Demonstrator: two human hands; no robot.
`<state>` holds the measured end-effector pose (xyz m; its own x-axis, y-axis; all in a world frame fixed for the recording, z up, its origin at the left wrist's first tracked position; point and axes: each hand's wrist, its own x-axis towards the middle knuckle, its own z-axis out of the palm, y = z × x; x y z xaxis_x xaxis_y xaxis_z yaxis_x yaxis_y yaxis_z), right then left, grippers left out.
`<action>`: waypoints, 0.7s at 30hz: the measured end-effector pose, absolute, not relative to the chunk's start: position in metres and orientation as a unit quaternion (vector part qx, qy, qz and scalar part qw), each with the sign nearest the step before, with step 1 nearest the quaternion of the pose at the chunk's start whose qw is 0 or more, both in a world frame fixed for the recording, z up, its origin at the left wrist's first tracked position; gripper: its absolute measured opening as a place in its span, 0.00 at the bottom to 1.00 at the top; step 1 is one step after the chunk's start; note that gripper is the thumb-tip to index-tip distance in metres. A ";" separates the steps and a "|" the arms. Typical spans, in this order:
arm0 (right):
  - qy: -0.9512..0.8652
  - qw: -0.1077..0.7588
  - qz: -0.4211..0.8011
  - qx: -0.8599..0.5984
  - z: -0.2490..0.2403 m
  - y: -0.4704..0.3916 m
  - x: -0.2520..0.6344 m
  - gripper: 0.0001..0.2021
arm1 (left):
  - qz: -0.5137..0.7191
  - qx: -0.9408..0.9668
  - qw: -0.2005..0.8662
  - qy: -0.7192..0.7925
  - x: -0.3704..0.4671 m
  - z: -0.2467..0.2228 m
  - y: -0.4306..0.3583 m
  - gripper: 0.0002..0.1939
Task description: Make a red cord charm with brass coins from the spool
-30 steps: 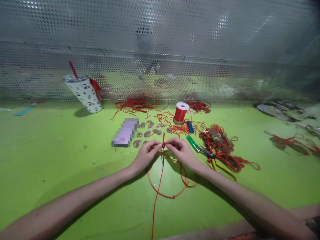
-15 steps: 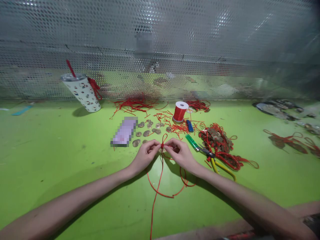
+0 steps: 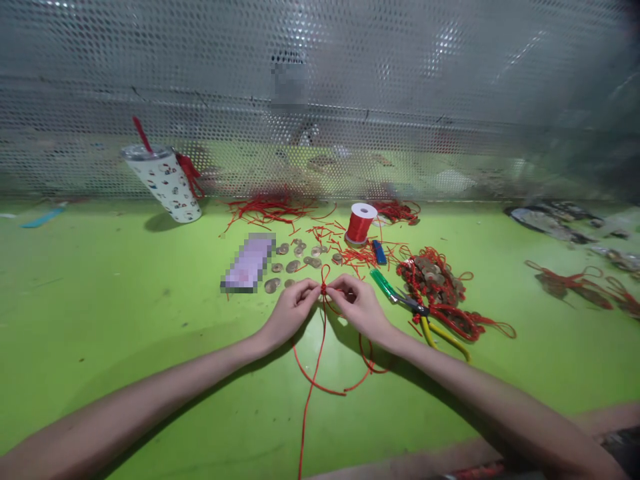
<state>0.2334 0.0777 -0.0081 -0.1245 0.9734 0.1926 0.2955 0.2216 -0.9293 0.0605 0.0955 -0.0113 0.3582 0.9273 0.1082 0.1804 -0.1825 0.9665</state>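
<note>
Left hand (image 3: 293,308), right hand (image 3: 363,307): fingers pinched narrow on red cord knot (image 3: 323,289), one each side, over tabletop (image 3: 200,413). Small loop (image 3: 326,267) juts beyond knot. Best: pull evenly, hold loop size, let trailing cord (image 3: 312,387) hang unsnagged.

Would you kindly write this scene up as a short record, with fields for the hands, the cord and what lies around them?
Left hand: pinching the red knot from its left
Right hand: pinching the same knot from its right
Cord: red; small loop above the knot, strands trailing below
Beyond the hands: loose coins, red spool
Right side: yellow-handled tool, pile of corded coins
Far left: patterned tumbler with red straw
</note>
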 end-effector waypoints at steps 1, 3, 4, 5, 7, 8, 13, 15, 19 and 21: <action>-0.640 0.444 0.393 -0.489 -0.008 0.079 0.234 0.10 | 0.386 0.660 0.492 0.415 0.061 -0.011 0.096 0.13; -0.636 0.444 0.405 -0.484 -0.008 0.079 0.235 0.10 | 0.383 0.649 0.512 0.413 0.061 -0.011 0.096 0.14; -0.635 0.444 0.409 -0.482 -0.008 0.080 0.236 0.10 | 0.381 0.644 0.521 0.412 0.061 -0.012 0.096 0.15; -0.633 0.442 0.416 -0.480 -0.007 0.079 0.237 0.10 | 0.380 0.640 0.527 0.410 0.061 -0.012 0.096 0.15; -0.625 0.439 0.443 -0.469 -0.006 0.079 0.239 0.09 | 0.384 0.636 0.530 0.408 0.062 -0.013 0.097 0.16; -0.619 0.435 0.463 -0.462 -0.006 0.079 0.240 0.10 | 0.389 0.634 0.529 0.408 0.061 -0.014 0.097 0.16; -0.617 0.360 0.555 -0.426 -0.010 0.083 0.244 0.12 | 0.407 0.617 0.532 0.414 0.060 -0.016 0.100 0.16; -0.633 0.342 0.551 -0.423 -0.013 0.084 0.244 0.13 | 0.408 0.615 0.535 0.411 0.060 -0.016 0.101 0.15; -0.640 0.356 0.520 -0.439 -0.018 0.084 0.242 0.15 | 0.412 0.614 0.536 0.408 0.061 -0.016 0.102 0.14; -0.640 0.357 0.514 -0.445 -0.018 0.083 0.240 0.14 | 0.413 0.609 0.542 0.406 0.061 -0.017 0.102 0.14</action>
<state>0.2402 0.0833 -0.0179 -0.3479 0.9375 0.0000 0.2029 0.0753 -0.9763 0.0613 0.1017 -0.0165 0.3293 0.9421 0.0630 0.0458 -0.0826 0.9955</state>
